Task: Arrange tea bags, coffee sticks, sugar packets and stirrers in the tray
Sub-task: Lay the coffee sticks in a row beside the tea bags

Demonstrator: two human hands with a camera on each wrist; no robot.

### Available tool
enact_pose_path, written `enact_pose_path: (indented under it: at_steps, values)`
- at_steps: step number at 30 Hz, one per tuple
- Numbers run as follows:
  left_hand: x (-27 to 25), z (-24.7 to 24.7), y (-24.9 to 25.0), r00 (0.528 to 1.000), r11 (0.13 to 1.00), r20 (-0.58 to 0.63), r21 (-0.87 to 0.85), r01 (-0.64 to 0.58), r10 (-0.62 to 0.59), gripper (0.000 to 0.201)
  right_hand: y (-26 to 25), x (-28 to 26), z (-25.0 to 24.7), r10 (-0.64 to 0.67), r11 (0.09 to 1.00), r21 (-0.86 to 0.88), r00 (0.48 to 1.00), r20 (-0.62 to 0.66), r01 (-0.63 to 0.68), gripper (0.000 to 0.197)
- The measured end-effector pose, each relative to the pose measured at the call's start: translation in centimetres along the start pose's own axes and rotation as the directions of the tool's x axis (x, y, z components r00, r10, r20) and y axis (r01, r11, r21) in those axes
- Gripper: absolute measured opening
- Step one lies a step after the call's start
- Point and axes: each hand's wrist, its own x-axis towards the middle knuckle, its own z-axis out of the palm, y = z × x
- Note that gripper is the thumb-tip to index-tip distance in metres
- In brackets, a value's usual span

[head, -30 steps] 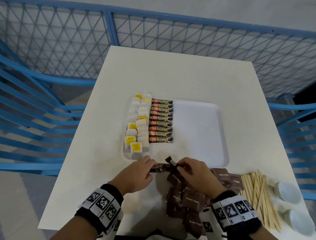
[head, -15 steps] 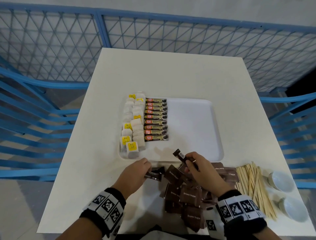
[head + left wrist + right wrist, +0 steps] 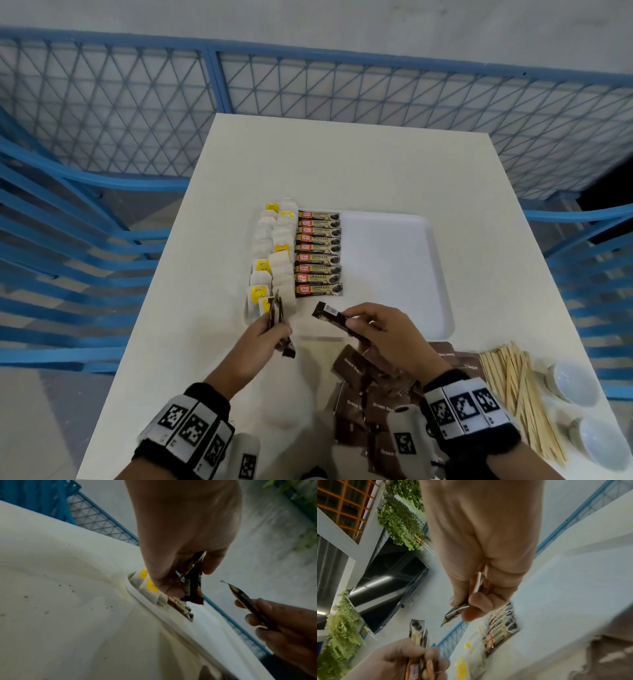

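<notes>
Both hands holding coffee sticks at the tray's near edge.
Head: left hand (image 3: 263,337) grips upright dark coffee sticks (image 3: 276,313) beside the tea bags (image 3: 274,253); right hand (image 3: 380,334) pinches a single stick (image 3: 334,317) above the white tray (image 3: 394,267). Left wrist: stick ends (image 3: 193,588) poke below curled fingers. Right wrist: thumb and fingers squeeze a thin, edge-on stick (image 3: 455,612).

Head view: you get even, soft daylight, with faint shadows under your hands (image 3: 342,339) on the worktop (image 3: 342,164).
Edges: the blue railing (image 3: 102,178) bows with wide-angle distortion.
Wrist views: yours are dimmer and smeared by blur, hands near the lens soft.
</notes>
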Motion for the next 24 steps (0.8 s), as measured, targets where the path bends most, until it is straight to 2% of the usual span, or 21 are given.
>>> enact_pose_path:
  at_steps: [3, 6, 9, 11, 14, 17, 20, 24]
  values:
    - [-0.2, 0.1, 1.0, 0.998, 0.993, -0.040, -0.112, -0.045, 0.041, 0.020, -0.5, 0.4, 0.7, -0.023, 0.998, 0.065, 0.998, 0.057, 0.019, 0.019]
    - [-0.4, 0.4, 1.7, 0.998, 0.984, -0.055, -0.176, -0.040, 0.031, 0.027, -0.8, 0.4, 1.7, -0.137, 0.989, -0.051, 0.990, -0.014, 0.137, 0.018]
    - [-0.6, 0.6, 2.0, 0.999, 0.986, -0.032, -0.162, -0.048, 0.044, 0.023, -0.6, 0.5, 2.4, -0.358, 0.931, -0.121, 0.927, -0.109, 0.345, 0.016]
    - [-0.6, 0.5, 1.8, 0.997, 0.984, -0.022, -0.155, -0.082, 0.080, 0.027, -0.5, 0.7, 2.5, -0.421, 0.903, -0.137, 0.902, -0.098, 0.406, 0.019]
    - [-0.4, 0.1, 1.5, 0.990, 0.980, -0.083, -0.155, -0.122, 0.111, 0.032, -0.5, 0.6, 2.5, -0.338, 0.939, -0.084, 0.939, -0.068, 0.332, 0.024]
    - [-0.4, -0.2, 1.4, 0.982, 0.981, -0.132, -0.126, -0.150, 0.133, 0.031, -0.7, 0.4, 2.5, -0.184, 0.976, 0.106, 0.980, -0.072, 0.190, 0.014]
    - [-0.7, -0.4, 1.2, 0.978, 0.980, -0.136, -0.102, -0.173, 0.158, 0.031, -0.7, 0.6, 2.2, -0.064, 0.940, 0.330, 0.995, -0.074, 0.085, 0.018]
    - [-0.8, -0.6, 1.0, 0.973, 0.979, -0.166, -0.102, -0.179, 0.161, 0.029, -0.7, 0.8, 1.6, 0.021, 0.865, 0.501, 0.999, -0.027, -0.005, 0.017]
